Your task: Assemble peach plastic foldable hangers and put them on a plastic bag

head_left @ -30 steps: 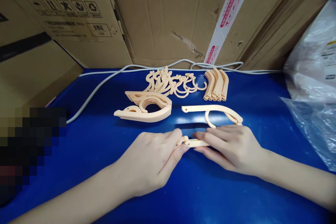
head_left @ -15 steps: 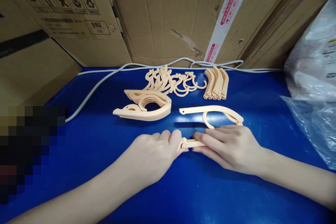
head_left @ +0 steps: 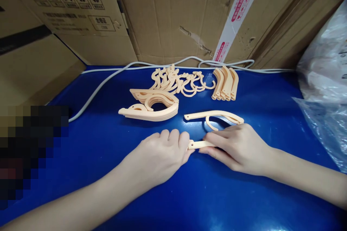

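Note:
Cream plastic folding clothes hanger parts span the gap between my hands. My left hand is closed, pinching the left end of a lower hanger arm near its pivot; the fingertips are partly hidden. My right hand grips the same arm farther right, thumb below and fingers above. Just beyond it extends an upper arm with a curved hook under it. Its right end goes behind my right hand, so the joint there is hidden.
Behind my left hand lies a stack of folded hangers. Farther back are a pile of loose hooks and several loose hanger arms. A white cable runs along cardboard boxes. Clear plastic wrap lies at right.
The hanger's upper arm has shifted slightly left and tilted, its hook with it. Both hands keep their grip on the lower arm. The whole view has shifted a little.

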Demonstrator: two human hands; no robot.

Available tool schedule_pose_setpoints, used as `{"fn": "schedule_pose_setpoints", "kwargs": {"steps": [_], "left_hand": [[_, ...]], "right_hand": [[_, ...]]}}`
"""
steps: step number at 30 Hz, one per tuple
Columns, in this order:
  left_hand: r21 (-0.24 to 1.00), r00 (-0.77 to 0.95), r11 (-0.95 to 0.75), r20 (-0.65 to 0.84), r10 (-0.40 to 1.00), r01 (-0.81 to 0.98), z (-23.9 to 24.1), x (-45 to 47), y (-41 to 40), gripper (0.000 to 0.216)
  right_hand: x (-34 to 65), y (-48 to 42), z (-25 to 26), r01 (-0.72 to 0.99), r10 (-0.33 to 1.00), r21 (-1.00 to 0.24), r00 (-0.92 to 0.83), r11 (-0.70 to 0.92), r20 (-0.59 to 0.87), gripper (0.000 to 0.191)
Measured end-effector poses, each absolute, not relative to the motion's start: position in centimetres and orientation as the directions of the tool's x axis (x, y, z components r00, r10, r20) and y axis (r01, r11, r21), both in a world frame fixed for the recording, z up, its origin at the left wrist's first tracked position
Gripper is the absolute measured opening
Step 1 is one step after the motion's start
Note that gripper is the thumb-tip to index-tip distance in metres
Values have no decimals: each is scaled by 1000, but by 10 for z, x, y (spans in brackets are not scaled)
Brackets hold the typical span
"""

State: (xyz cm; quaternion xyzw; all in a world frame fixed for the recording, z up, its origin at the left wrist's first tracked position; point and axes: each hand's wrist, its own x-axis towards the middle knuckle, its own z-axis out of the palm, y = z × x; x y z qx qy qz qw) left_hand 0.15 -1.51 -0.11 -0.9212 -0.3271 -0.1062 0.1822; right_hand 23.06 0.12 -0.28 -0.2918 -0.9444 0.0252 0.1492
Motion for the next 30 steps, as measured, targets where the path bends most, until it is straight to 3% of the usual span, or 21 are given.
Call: {"fn": "schedule_pose_setpoints", "kwargs": {"steps": [14, 30], "left_hand": [[-21, 766, -799, 302, 568, 601, 1, -4, -8, 29], [50, 764, -812, 312, 565, 581, 3, -5, -8, 34]], "right_hand": [[232, 0, -6, 541, 541, -91, -786, 836, 300, 39], [230, -4, -6, 547, 497, 23, -776, 837, 388, 38]]}}
